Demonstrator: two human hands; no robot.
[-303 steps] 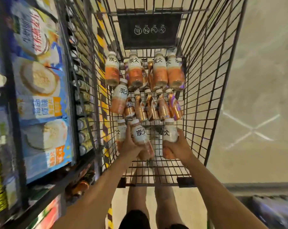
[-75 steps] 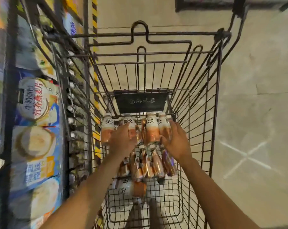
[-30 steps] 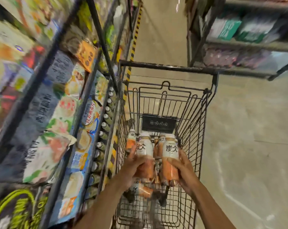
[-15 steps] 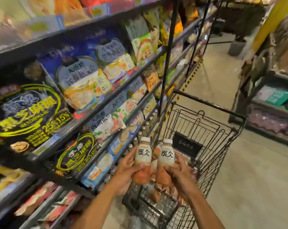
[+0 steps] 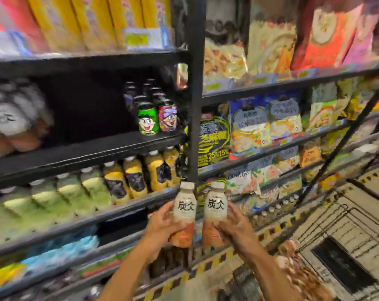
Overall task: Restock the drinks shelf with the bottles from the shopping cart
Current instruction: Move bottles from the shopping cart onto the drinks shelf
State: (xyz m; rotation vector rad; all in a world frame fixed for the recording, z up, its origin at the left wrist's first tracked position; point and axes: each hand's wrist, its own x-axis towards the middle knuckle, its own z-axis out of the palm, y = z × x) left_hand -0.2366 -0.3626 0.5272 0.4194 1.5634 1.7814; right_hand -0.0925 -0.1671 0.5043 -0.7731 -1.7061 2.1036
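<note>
Bottles held up before the store shelving. Two white-capped plastic drink bottles, cream-labelled above and orange-brown below, are shown upright and side by side, close but apart, in front of the black metal shelf post (image 5: 196, 88). The left bottle (image 5: 184, 210) is gripped by the left hand (image 5: 160, 228) and the right bottle (image 5: 216, 208) by the right hand (image 5: 235, 230). In each case the fingers (image 5: 164, 216) are curled and clamped round the lower half, with cap and label left exposed. Both bottles are carried in the air, below the level of the dark shelf board (image 5: 86, 155). On that board a vacant stretch is seen between blurred white-and-orange bottles (image 5: 12, 127), apparently of the same kind, and two cartoon-printed cans (image 5: 157, 120). The black wire shopping cart (image 5: 358, 235) is visible at lower right.

Handling, as judged: each bottle appears full, so moderate weight is expected for a one-handed grip. The walls are probably stiff enough not to buckle. The printed sleeve is likely smooth and somewhat slippery. A hold round the mid-body is advised, so that the base is freed for setting down flat.
</note>
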